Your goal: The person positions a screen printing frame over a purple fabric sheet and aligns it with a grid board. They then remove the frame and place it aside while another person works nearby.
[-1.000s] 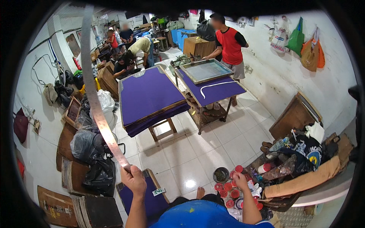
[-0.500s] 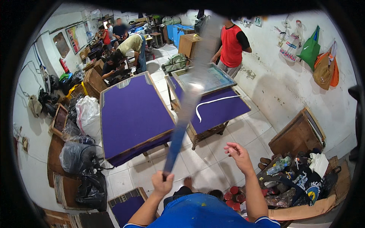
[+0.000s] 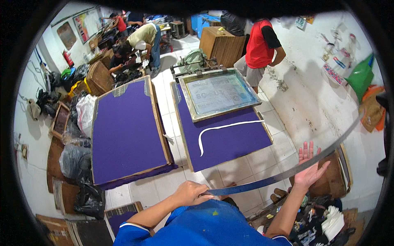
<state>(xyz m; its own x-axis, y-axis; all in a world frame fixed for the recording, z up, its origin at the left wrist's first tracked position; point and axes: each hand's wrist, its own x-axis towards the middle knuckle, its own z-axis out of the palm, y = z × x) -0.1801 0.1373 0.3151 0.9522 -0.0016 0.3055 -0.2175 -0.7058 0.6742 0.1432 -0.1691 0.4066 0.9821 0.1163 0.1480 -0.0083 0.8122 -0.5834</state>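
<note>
My left hand (image 3: 190, 193) is closed round the near end of a long, narrow metal strip (image 3: 262, 181), bluish by the grip and bare grey farther out. The strip runs from there to the right, rising toward the wall. My right hand (image 3: 308, 175) is open, palm up with fingers spread, where the strip crosses it; I cannot tell whether they touch. Ahead stands a table covered in purple cloth (image 3: 230, 143). On the cloth lies a thin white curved strip (image 3: 221, 126), and a framed printing screen (image 3: 219, 94) rests over the table's far part.
Left stands a larger purple-covered table (image 3: 127, 135). A person in a red shirt (image 3: 260, 45) is beyond the screen; another in a pale top (image 3: 141, 36) bends over farther back. Bags (image 3: 78, 160) line the left side. Cloths (image 3: 332, 223) are piled at lower right, near a brown board (image 3: 328, 176).
The metal strip has swung from pointing away to lying out to the right. My right hand has moved right and opened its fingers. The view has shifted, showing more of the screen.
</note>
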